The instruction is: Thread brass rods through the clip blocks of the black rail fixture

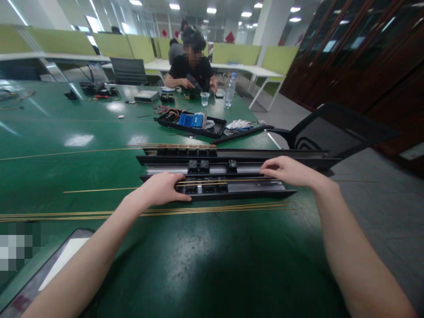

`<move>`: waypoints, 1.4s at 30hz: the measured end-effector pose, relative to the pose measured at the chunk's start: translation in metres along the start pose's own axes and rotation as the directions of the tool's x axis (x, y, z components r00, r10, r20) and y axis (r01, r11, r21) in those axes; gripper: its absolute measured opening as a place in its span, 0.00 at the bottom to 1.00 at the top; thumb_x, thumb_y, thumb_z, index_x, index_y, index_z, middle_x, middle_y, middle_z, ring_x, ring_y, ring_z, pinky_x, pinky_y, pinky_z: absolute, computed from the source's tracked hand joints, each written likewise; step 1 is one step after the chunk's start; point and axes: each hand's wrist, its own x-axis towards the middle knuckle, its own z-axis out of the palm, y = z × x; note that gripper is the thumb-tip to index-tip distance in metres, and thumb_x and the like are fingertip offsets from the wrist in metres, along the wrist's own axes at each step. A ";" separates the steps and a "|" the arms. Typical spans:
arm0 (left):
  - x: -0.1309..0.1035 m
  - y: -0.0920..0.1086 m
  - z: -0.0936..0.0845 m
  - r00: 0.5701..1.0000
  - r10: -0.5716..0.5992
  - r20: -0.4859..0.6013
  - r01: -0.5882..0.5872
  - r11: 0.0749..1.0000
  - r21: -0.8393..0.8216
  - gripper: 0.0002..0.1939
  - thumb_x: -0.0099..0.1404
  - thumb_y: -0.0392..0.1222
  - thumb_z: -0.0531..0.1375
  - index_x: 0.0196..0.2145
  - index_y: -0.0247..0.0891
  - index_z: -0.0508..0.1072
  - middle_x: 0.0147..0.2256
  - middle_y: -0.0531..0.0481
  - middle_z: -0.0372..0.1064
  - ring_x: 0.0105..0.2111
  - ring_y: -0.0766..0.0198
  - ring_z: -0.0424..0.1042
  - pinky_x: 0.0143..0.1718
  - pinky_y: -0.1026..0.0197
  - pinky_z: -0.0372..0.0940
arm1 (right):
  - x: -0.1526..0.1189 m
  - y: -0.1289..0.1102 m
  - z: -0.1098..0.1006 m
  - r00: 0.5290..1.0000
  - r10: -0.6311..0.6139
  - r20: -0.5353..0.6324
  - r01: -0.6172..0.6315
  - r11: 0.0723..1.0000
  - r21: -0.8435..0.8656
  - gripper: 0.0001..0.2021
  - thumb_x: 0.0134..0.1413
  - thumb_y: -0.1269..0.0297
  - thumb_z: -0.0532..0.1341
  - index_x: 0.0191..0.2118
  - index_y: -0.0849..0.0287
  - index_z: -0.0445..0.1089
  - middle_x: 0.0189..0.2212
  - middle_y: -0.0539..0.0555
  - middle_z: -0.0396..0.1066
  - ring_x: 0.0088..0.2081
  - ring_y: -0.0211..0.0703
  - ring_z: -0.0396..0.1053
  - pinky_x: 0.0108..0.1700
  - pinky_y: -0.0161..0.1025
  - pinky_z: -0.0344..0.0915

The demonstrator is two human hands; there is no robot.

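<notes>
My left hand [161, 189] grips the left part of the nearest black channel [258, 194], thumb at its near wall and fingers at the far wall. Dark blocks [208, 185] sit inside beside the fingers. Thin brass rods [212, 182] run lengthwise over this channel, one reaching out left past my wrist. Over the channel's right end, my right hand [286, 171] is closed in a pinch, seemingly on a brass rod; its fingertips partly hide the contact. Behind lies a second black channel [218, 169] with 3 dark blocks, and a further one with several rods on it.
Loose brass rods [212, 210] lie in front of the channels on the green table [198, 265]. Beyond are a black tray [215, 128] with a blue item, a cloth [238, 126], a plastic bottle [230, 90] and a cup [204, 98]. A co-worker holding a tool sits opposite.
</notes>
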 end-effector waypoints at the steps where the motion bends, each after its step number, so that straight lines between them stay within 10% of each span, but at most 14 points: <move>1: 0.000 0.000 0.000 1.000 0.000 -0.001 0.000 1.000 0.000 0.39 0.55 0.73 0.58 0.53 0.42 0.74 0.49 0.41 0.77 0.47 0.44 0.76 0.46 0.52 0.69 | 0.001 -0.008 0.003 0.999 -0.026 -0.040 0.026 1.000 0.004 0.18 0.59 0.48 0.58 0.39 0.57 0.77 0.36 0.54 0.80 0.37 0.49 0.74 0.40 0.41 0.66; 14: 0.001 -0.002 0.002 1.000 -0.001 -0.010 0.000 1.000 -0.011 0.38 0.54 0.72 0.59 0.52 0.42 0.74 0.48 0.42 0.77 0.46 0.45 0.76 0.45 0.53 0.69 | 0.024 -0.068 0.074 0.947 -0.317 -0.046 0.298 0.925 -0.235 0.16 0.70 0.57 0.50 0.40 0.55 0.73 0.36 0.55 0.78 0.37 0.47 0.73 0.38 0.38 0.59; 42: 0.000 -0.001 0.000 1.000 0.001 -0.002 -0.001 1.000 0.023 0.38 0.56 0.73 0.57 0.52 0.42 0.74 0.50 0.42 0.77 0.48 0.47 0.76 0.46 0.54 0.68 | 0.020 -0.045 0.054 0.967 -0.248 0.064 0.251 0.968 -0.031 0.18 0.67 0.53 0.52 0.32 0.57 0.72 0.28 0.52 0.76 0.31 0.43 0.71 0.34 0.37 0.57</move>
